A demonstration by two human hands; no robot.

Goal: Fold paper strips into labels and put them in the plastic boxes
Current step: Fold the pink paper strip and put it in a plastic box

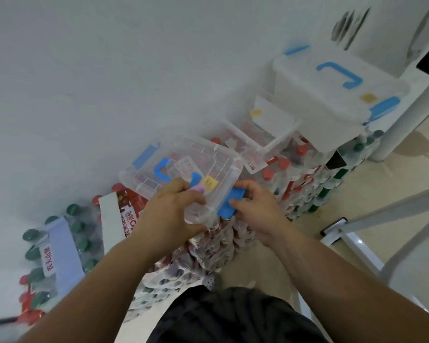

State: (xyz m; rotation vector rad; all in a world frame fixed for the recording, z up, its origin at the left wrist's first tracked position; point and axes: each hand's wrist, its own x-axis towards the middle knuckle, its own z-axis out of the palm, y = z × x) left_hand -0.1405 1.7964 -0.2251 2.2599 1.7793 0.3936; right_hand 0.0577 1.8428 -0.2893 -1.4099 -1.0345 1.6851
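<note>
Head cam looks down, close over box [183,149].

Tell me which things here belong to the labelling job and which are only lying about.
Job: clear box, gripped by the left hand; its blue latch, held by the right hand; pink piece at the lid, perhaps a label; open box; lidded box behind.
Lying about: bottle packs under the boxes; white table leg.
</note>
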